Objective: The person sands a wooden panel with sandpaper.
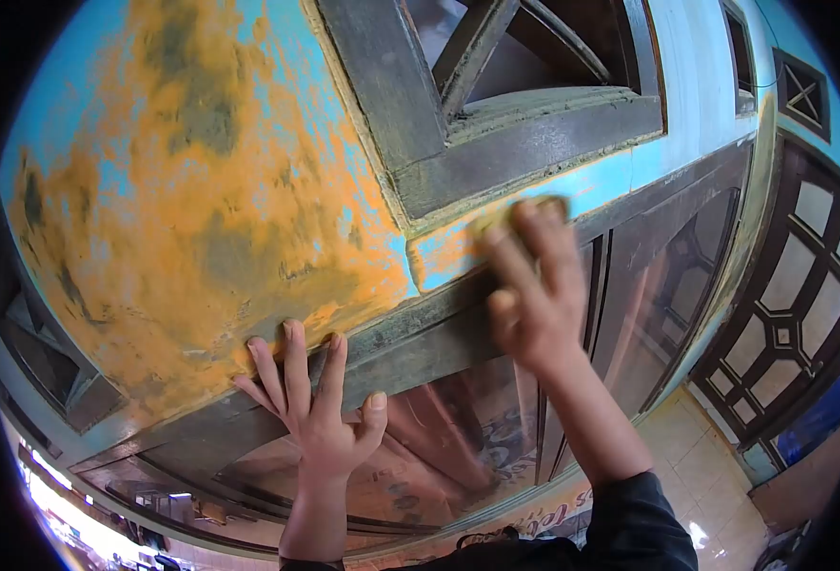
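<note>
My right hand point(543, 305) presses a yellowish-brown pad point(484, 226) against the narrow painted strip below the upper window frame. Motion blurs the hand and pad; the pad looks like folded sandpaper, but its kind is not sharp. Patchy orange, turquoise and dark grey cover the wall point(220, 247), where the paint is worn through. With fingers spread, my left hand point(320, 409) rests on the dark wooden beam point(410, 347), its fingertips at the wall's lower edge. Nothing is held in it.
Above stands a dark wooden window frame point(534, 143) with crossed bars and a dusty ledge. Reflective glass panes point(439, 428) lie under the beam. At the right are a dark door with pale panels point(786, 285), a tiled floor point(696, 466) and a blue item point(824, 419).
</note>
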### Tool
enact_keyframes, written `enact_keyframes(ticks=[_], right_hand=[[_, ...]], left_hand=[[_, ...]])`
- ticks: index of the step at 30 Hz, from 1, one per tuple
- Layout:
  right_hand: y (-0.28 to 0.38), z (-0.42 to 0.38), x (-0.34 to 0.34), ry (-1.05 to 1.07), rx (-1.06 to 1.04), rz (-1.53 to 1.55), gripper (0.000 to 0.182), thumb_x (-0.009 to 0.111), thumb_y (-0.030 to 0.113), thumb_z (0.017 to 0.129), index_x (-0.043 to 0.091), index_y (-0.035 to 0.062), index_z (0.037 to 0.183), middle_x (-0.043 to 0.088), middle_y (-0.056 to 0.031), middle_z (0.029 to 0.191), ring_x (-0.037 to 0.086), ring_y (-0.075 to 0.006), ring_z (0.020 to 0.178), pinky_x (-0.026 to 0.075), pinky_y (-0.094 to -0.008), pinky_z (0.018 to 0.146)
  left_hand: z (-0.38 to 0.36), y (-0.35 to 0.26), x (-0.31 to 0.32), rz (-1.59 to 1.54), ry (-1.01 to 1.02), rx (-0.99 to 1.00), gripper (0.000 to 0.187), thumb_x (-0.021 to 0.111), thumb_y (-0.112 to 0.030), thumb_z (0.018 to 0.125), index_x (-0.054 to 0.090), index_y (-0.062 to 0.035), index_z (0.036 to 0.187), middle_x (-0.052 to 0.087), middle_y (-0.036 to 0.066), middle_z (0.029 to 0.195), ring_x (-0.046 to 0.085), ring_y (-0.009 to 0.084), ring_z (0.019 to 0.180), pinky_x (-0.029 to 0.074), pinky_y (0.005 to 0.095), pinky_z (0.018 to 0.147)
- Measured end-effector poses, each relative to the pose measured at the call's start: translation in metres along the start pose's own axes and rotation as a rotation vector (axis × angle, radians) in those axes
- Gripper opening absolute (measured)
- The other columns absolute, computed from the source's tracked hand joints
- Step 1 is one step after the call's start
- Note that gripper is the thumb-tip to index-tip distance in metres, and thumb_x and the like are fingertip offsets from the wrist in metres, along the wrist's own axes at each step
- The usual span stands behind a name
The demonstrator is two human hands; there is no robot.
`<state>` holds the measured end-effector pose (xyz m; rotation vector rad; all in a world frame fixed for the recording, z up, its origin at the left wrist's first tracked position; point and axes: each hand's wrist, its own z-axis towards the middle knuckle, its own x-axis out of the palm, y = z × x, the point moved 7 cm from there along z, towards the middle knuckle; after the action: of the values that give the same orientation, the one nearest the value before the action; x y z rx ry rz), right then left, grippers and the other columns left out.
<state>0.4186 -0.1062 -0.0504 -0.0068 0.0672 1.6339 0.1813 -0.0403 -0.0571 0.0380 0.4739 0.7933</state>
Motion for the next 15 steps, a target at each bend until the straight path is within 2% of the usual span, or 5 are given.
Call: enact_keyframes(ticks=[1, 3, 7, 10, 15], right_hand=[[-0.017, 0.005, -0.005, -0.123, 0.064, 0.033, 0.048, 0.046, 0.044, 0.103, 0.061, 0.0150, 0.138, 0.051, -0.0175, 0.148, 0.046, -0.0398, 0.139, 0.036, -0.0558, 0.113], [0.003, 0.002, 0.000, -0.105, 0.092, 0.002, 0.048, 0.046, 0.045, 0.103, 0.061, 0.0164, 0.139, 0.051, -0.0168, 0.148, 0.046, -0.0396, 0.139, 0.035, -0.0559, 0.114], [0.051, -0.014, 0.009, 0.175, -0.164, 0.065, 0.046, 0.046, 0.044, 0.104, 0.061, 0.0182, 0.139, 0.052, -0.0159, 0.147, 0.047, -0.0377, 0.138, 0.034, -0.0511, 0.116], [-0.006, -0.004, -0.005, -0.067, 0.060, 0.009, 0.045, 0.048, 0.042, 0.103, 0.061, 0.0177, 0.139, 0.051, -0.0160, 0.148, 0.048, -0.0374, 0.137, 0.034, -0.0527, 0.116], [0.051, -0.015, 0.009, 0.147, -0.107, 0.062, 0.044, 0.054, 0.038, 0.100, 0.061, 0.0176, 0.138, 0.052, -0.0161, 0.147, 0.049, -0.0395, 0.137, 0.033, -0.0531, 0.117]], left_hand=[[-0.001, 0.001, -0.001, -0.019, 0.010, -0.008, 0.059, 0.049, -0.050, 0.096, 0.066, -0.0071, 0.132, 0.043, 0.022, 0.155, 0.015, 0.0494, 0.152, -0.008, 0.0639, 0.119], [0.001, -0.001, -0.004, -0.041, 0.018, -0.020, 0.059, 0.050, -0.051, 0.096, 0.066, -0.0067, 0.132, 0.042, 0.023, 0.156, 0.015, 0.0493, 0.152, -0.008, 0.0639, 0.119], [0.001, -0.001, -0.003, -0.032, 0.044, -0.018, 0.060, 0.051, -0.052, 0.096, 0.065, -0.0061, 0.133, 0.040, 0.024, 0.156, 0.015, 0.0493, 0.152, -0.007, 0.0640, 0.119], [-0.003, 0.006, -0.006, -0.044, 0.058, -0.028, 0.062, 0.051, -0.053, 0.096, 0.065, -0.0061, 0.133, 0.039, 0.024, 0.157, 0.014, 0.0491, 0.152, -0.008, 0.0641, 0.118], [-0.004, 0.006, -0.004, -0.034, 0.053, -0.037, 0.062, 0.050, -0.053, 0.096, 0.065, -0.0063, 0.133, 0.038, 0.024, 0.158, 0.013, 0.0485, 0.152, -0.009, 0.0638, 0.118]])
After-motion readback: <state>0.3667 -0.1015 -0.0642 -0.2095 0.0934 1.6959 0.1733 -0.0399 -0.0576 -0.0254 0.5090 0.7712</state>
